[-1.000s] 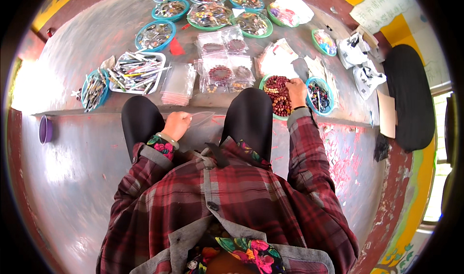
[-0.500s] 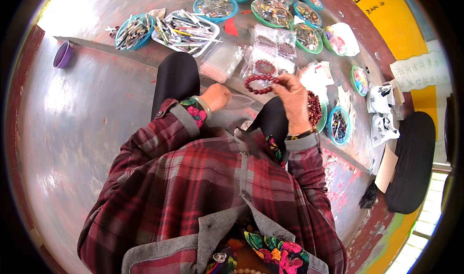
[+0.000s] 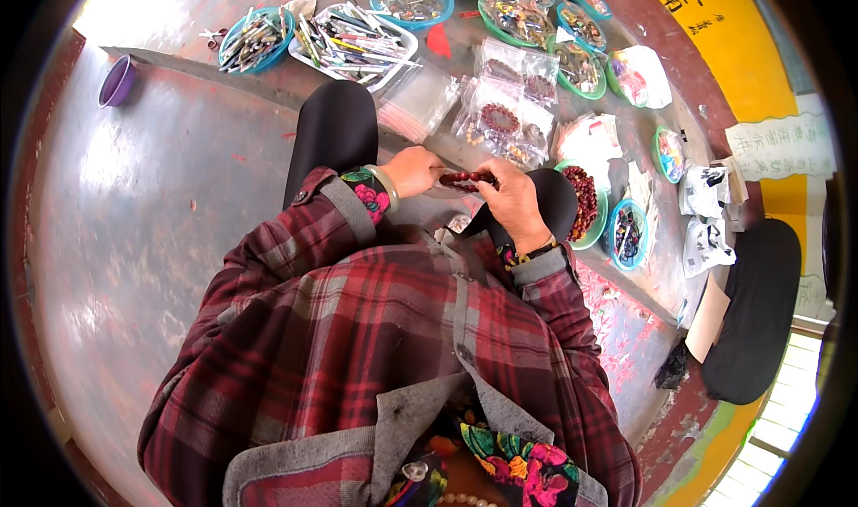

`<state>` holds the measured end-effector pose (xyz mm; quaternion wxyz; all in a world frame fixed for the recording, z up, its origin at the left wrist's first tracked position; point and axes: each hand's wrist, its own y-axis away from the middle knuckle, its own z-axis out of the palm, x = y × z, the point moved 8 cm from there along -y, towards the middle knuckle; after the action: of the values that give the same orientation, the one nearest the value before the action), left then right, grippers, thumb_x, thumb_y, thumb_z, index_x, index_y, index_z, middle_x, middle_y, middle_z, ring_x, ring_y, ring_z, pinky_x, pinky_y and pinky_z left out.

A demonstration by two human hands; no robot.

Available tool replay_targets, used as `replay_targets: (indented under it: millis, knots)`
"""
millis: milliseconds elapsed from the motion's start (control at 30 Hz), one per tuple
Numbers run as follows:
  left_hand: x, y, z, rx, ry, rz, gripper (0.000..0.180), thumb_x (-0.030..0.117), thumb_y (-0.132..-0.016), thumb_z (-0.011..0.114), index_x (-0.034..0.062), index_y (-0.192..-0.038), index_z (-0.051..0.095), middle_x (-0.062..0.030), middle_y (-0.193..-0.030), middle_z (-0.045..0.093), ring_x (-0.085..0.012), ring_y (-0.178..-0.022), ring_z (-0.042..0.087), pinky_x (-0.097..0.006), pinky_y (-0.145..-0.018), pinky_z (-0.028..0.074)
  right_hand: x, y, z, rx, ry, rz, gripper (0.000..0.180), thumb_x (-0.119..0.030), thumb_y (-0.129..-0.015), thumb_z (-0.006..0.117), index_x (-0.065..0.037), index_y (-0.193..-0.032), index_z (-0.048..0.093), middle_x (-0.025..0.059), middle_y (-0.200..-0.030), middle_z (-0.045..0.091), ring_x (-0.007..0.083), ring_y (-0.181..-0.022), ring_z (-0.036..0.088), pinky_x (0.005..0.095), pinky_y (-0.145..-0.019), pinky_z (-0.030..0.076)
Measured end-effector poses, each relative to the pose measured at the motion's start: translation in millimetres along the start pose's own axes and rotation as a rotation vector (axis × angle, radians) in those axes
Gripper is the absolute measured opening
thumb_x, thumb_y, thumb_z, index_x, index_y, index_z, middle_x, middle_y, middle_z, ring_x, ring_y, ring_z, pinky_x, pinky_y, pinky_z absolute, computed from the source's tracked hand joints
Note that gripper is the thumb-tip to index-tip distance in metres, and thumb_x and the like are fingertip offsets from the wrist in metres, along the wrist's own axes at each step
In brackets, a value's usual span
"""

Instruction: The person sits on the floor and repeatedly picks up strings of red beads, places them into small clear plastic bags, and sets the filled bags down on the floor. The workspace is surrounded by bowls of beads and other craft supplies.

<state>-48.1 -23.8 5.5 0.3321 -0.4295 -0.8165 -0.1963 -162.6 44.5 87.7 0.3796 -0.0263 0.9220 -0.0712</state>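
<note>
A dark red beaded bracelet is pinched in my right hand, low over my lap between my knees. Close at its left, my left hand is closed at the edge of what looks like a small clear plastic bag, mostly hidden by the hands. The bracelet's left end lies by my left fingertips; whether it is inside the bag I cannot tell. Ahead lie bagged bracelets and a stack of flat clear bags. By my right knee, a green bowl holds more red beads.
Far left of the ledge are a blue basket of pens, a white tray of pens and a purple bowl. Several round baskets of trinkets fill the far side. A blue basket and white bags sit right.
My right hand has come down and left, bringing the bracelet from over the bagged bracelets to my left hand. My left hand has shifted slightly right and up.
</note>
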Motion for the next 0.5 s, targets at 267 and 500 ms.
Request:
replay_targets:
  millis: [267,500]
  knots:
    - [3,0,4,0.001,0.001,-0.013,0.026,0.022,-0.081,0.047,0.0050,-0.084,0.067,-0.0181,-0.075,0.062,-0.0357,-0.075,0.059,-0.044,-0.068,0.046,-3,1,39,-0.112,0.196,-0.190,0.018,-0.006,-0.074,0.055,-0.006,-0.093,0.056,0.0138,-0.089,0.057,0.0338,-0.082,0.055,0.0415,-0.071,0.045]
    - [-1,2,-8,0.124,0.063,0.114,0.025,0.021,-0.084,0.049,0.0026,-0.083,0.066,-0.0174,-0.070,0.061,-0.0317,-0.062,0.061,-0.039,-0.060,0.048,18,-1,15,-0.002,-0.126,0.078,0.031,-0.007,-0.076,0.057,-0.003,-0.107,0.057,0.0145,-0.102,0.060,0.0259,-0.090,0.061,0.0336,-0.077,0.048]
